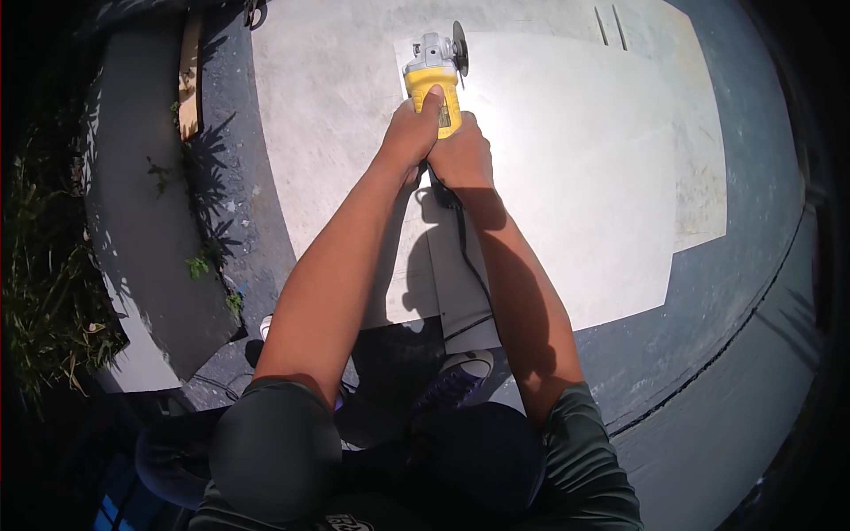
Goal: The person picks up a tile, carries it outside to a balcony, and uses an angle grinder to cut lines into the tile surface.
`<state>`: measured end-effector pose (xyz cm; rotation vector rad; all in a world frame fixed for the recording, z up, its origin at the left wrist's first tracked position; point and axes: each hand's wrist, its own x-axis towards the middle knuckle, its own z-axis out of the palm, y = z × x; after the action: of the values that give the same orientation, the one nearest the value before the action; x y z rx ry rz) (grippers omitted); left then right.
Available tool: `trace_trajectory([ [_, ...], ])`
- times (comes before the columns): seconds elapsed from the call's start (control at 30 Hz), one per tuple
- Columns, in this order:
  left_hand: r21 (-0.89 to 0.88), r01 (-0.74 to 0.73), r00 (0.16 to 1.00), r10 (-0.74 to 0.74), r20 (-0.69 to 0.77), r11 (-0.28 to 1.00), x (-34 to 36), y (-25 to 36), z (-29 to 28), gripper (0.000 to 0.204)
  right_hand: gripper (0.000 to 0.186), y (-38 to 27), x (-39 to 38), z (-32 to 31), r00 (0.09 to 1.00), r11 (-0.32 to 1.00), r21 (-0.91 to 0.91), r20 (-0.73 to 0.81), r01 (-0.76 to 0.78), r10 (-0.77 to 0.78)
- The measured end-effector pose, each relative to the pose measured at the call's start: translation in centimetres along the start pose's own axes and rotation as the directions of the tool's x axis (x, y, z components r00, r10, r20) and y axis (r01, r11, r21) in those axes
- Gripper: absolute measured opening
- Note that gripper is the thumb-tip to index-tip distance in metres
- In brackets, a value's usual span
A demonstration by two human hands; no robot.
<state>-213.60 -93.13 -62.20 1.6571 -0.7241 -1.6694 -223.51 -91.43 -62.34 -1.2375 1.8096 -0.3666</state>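
A yellow and grey angle grinder (433, 73) with a dark disc on its right side is held out over pale flat sheets (575, 177), the disc toward the far end. My left hand (411, 133) grips the grinder's body from the left, thumb lying on top of the yellow housing. My right hand (462, 157) is closed round its rear part, just below and to the right of the left one. A black cord (469, 252) runs down from the grinder between my forearms, over the sheets. The underside of the grinder is hidden by my hands.
A grey board (137, 221) and a wooden plank (190, 80) lie at the left, beside plants (35, 301). Grey concrete (637, 363) surrounds the sheets. My purple shoe (452, 376) stands at their near edge. Dark cables (217, 385) lie at lower left.
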Motion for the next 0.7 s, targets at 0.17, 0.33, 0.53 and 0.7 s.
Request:
trace_trajectory([
  [0.17, -0.02, -0.009, 1.0, 0.009, -0.01, 1.0, 0.54, -0.51, -0.14, 0.068, 0.045, -0.2, 0.0, 0.17, 1.0, 1.0, -0.004, 0.005, -0.01, 0.01],
  [0.33, -0.009, -0.011, 1.0, 0.011, -0.022, 1.0, 0.4, -0.41, -0.03, 0.068, 0.044, -0.1, 0.21, 0.17, 1.0, 1.0, 0.001, 0.015, -0.022, 0.022],
  [0.53, -0.044, -0.004, 0.998, 0.001, -0.057, 0.999, -0.08, 0.01, 0.35, 0.054, 0.045, -0.19, -0.07, -0.02, 0.999, 0.999, 0.006, 0.014, -0.04, 0.04],
  [0.7, -0.06, -0.017, 1.0, 0.015, -0.026, 0.998, 0.26, -0.46, -0.08, 0.054, 0.045, 0.24, -0.1, 0.3, 1.0, 1.0, -0.002, 0.017, -0.02, 0.02],
])
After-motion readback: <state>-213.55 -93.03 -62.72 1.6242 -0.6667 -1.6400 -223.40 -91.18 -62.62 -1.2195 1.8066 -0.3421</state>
